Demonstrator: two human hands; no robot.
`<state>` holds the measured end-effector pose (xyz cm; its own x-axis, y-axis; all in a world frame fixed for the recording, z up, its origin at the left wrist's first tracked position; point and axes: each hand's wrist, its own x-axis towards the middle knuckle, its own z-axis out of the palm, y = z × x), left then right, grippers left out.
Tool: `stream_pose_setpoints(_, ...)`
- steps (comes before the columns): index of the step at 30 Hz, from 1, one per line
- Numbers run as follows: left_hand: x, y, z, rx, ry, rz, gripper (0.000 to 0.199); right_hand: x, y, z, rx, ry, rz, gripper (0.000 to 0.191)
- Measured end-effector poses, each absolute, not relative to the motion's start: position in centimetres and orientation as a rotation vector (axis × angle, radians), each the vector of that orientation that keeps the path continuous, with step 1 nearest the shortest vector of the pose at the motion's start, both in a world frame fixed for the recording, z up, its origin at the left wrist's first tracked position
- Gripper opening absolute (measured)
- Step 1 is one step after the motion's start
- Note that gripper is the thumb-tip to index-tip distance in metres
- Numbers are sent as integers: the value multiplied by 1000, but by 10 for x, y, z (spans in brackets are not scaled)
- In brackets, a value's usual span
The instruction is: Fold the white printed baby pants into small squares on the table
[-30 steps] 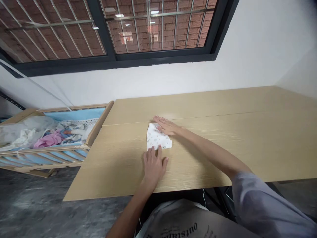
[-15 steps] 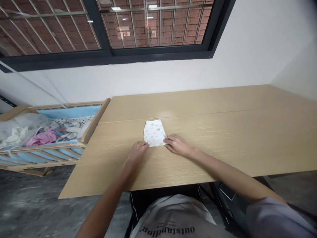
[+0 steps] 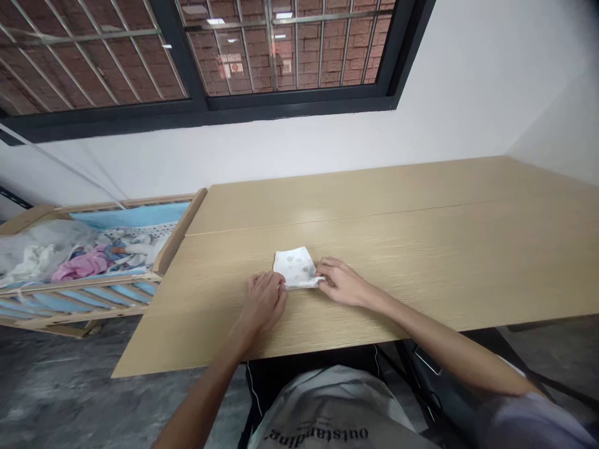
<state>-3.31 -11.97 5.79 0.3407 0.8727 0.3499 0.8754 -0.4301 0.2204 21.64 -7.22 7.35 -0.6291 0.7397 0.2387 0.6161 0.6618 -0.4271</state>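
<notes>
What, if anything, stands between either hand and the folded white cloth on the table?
Nothing visible does. The left hand and the right hand are both already at the folded white printed cloth, their fingers at its near corners, with no other object on the light wood tabletop around it.

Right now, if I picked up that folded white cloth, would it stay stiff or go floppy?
Probably floppy: the folded white cloth looks thin and soft, so it may sag or unfold. Lying flat on the wooden table, it would likely slide, not roll, if pushed.
</notes>
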Motion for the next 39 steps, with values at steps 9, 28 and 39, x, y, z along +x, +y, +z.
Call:
stream_pose_setpoints(9,-20,-45,50,-2219,-2136,-739,23,188,-9,64,-1367,-2212,494,19)
stream_pose_setpoints(28,-37,-31,40,-2029,-2053,-1131,42,179,-3,31,-1291,-1923,175,58)
stream_pose_setpoints(39,7,-45,9,-2637,-1866,-559,78,152,-12,4,-1154,-2637,-1,76)
